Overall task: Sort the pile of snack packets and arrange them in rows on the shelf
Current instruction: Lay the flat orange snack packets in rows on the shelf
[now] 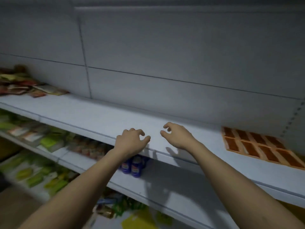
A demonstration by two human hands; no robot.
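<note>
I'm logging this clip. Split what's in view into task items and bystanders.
Task items:
pile of snack packets
top shelf
orange packets in rows
left hand and right hand, both holding nothing

Bystanders:
blue cans
green packets

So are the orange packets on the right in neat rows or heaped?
In rows: the orange packets lie flat, side by side, in two lines on the shelf.

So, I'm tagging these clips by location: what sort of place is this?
Probably a small shop: long tiered shelves, orange packets laid in rows, blue cans and packaged goods below.
</note>
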